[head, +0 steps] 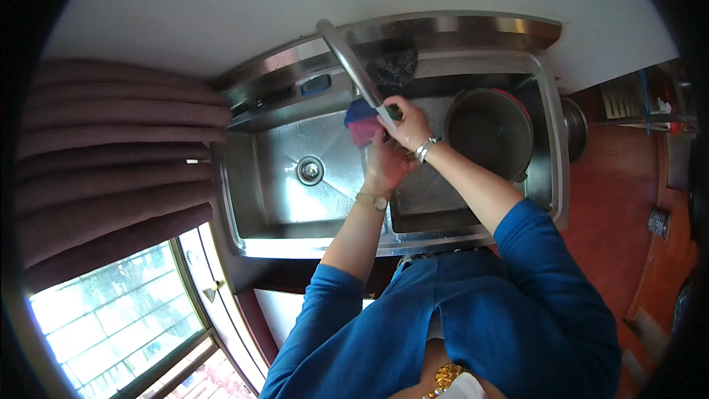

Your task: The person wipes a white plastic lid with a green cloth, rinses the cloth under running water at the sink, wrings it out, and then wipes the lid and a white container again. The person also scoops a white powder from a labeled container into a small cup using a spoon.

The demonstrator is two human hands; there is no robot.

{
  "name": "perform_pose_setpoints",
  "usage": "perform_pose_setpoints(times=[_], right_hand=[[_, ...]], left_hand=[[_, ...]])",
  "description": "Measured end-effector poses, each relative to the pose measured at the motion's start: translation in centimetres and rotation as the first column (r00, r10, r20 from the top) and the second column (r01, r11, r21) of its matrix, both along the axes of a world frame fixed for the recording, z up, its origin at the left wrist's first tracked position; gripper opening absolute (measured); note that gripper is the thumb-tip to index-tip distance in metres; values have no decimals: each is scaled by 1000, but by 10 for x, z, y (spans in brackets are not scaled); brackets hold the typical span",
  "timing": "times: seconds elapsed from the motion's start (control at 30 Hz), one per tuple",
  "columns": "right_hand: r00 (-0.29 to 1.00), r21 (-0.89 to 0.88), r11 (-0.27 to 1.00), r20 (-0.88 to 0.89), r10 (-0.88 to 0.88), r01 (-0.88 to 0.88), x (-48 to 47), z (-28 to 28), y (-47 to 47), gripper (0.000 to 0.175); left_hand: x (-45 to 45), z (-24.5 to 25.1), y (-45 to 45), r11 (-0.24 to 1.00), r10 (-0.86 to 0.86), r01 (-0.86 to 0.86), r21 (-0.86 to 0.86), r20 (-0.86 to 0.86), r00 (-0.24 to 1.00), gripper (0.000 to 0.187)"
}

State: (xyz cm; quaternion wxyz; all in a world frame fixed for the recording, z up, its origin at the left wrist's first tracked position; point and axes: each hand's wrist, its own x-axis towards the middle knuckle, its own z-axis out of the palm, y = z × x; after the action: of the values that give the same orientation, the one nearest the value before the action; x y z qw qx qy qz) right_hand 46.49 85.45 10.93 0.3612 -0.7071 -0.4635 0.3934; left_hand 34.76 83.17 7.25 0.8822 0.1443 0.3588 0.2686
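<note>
Both my hands meet beneath the end of a metal faucet [354, 66] over the divider of a double stainless steel sink [332, 177]. My right hand [410, 124], with a silver bracelet at its wrist, curls at the spout, beside a small dark green thing [394, 111]; whether it grips either one is unclear. Lower and to the left, my left hand [388, 163], wearing a wristwatch, is palm up and blurred, its fingertips near a blue and pink cloth [363, 122]. That cloth lies over the divider, partly behind the faucet. Whether the left hand holds it cannot be told.
A large round pot [490, 133] stands in the right basin. Dark mesh scouring material [394, 66] and a blue-edged sponge or brush [316, 85] rest on the sink's back ledge. The left basin has a drain [310, 170]. A folded brown curtain [122, 144] hangs at the left.
</note>
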Motion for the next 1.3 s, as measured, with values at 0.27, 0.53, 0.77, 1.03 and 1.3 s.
perform_pose_setpoints(times=[0.27,0.53,0.77,1.03,1.3], right_hand=[[979,476,858,153,136,-193,-59,44,-56,15],[976,519,835,199,88,-181,-40,22,-11,22],[998,-107,993,49,-40,45,-10,-32,17,27],[950,128,952,185,251,-277,-29,18,-20,37],[968,58,984,199,154,-169,-32,9,6,25]], left_hand=[[-14,-31,17,936,124,-288,200,581,804,43],[-9,-36,11,928,281,-370,44,570,772,23],[-2,-22,11,902,422,-421,-92,-16,907,25],[-25,-19,10,928,294,-364,84,436,851,37],[-11,-8,16,910,414,-412,-55,40,909,37]])
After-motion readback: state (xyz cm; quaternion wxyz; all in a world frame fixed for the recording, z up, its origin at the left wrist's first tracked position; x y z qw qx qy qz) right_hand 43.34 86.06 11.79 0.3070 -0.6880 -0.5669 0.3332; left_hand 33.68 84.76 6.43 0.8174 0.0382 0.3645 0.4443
